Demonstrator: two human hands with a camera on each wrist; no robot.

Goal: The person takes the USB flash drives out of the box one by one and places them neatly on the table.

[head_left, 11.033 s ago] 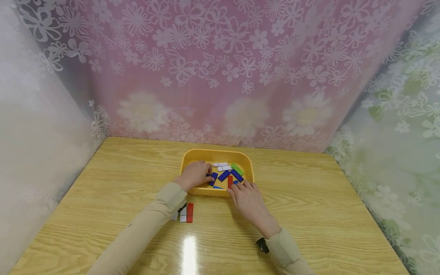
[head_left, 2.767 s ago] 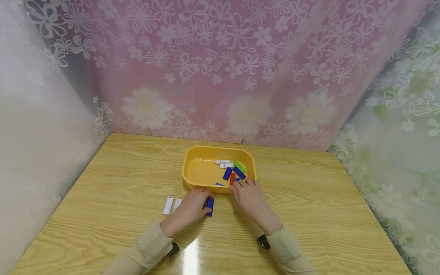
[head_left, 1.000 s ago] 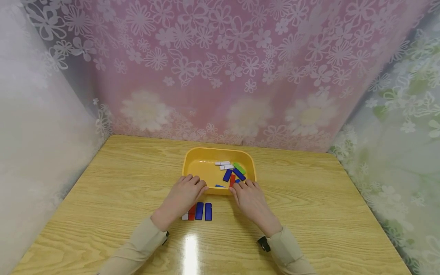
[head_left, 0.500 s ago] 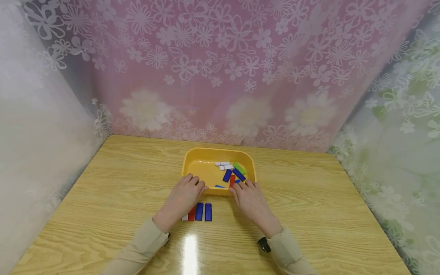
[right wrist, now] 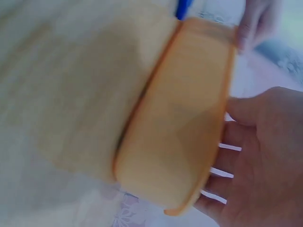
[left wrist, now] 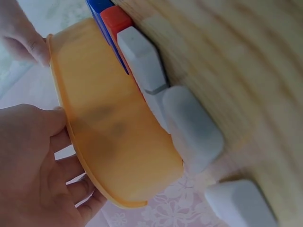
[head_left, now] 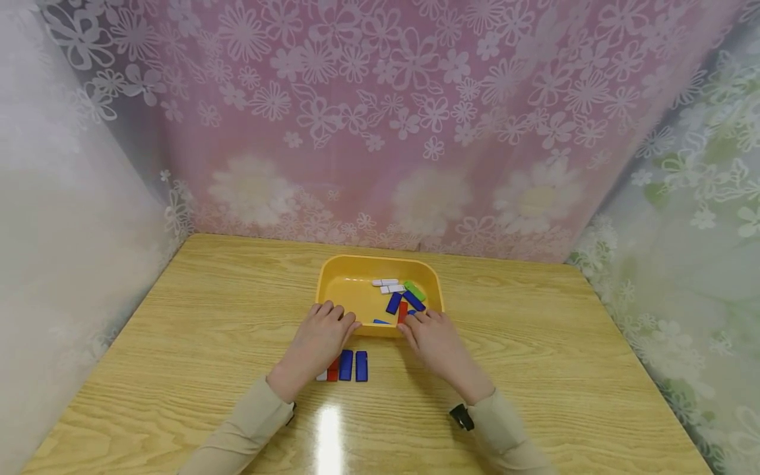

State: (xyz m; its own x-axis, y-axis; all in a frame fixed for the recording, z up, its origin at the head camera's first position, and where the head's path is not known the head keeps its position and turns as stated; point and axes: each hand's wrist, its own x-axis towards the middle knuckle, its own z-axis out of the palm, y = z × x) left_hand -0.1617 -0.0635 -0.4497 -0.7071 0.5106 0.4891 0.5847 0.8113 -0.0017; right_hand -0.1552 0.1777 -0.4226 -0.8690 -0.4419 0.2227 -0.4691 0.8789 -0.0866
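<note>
Both hands are at the near rim of a yellow plastic bin [head_left: 334,272]. My left hand [head_left: 317,338] grips its left front corner, the thumb outside the wall and the fingers hooked over the rim. At the right front corner my right hand [head_left: 439,342] holds the rim the same way. Inside lie small flat sticks like USB flash drives: white [head_left: 384,282], green [head_left: 413,291], dark blue [head_left: 394,303] and red [head_left: 403,311]. On the table before the bin is a row with two blue sticks [head_left: 361,366], a red one [head_left: 333,371] and white ones [left wrist: 141,54], partly hidden by my left hand.
The wooden table [head_left: 570,369] stretches out on both sides of the bin. A pink flowered curtain [head_left: 368,165] hangs behind it, with pale curtains at left and right. Dark bands [head_left: 462,417] sit at the wrists.
Earlier my left hand reached into the bin, then set a blue stick at the row's right end. It moved up to the bin's rim. My right hand has stayed there throughout.
</note>
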